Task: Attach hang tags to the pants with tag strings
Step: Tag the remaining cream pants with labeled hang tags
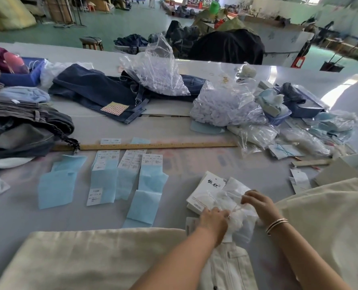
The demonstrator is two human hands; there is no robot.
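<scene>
Looks like early days imo. Left hand [212, 218] and right hand [257, 204] both pinch a string [235, 209] over the bag of strings [239, 221], beside the tag stack [205, 195]. Cream pants [228, 266] lie w/ waist just below, no tag on yet afaict.

Grey table [194, 130]: wooden ruler [153, 146], blue sheets [57, 185] (possibly sticker backing), cream pants [86, 258], dark jeans [94, 91].
</scene>
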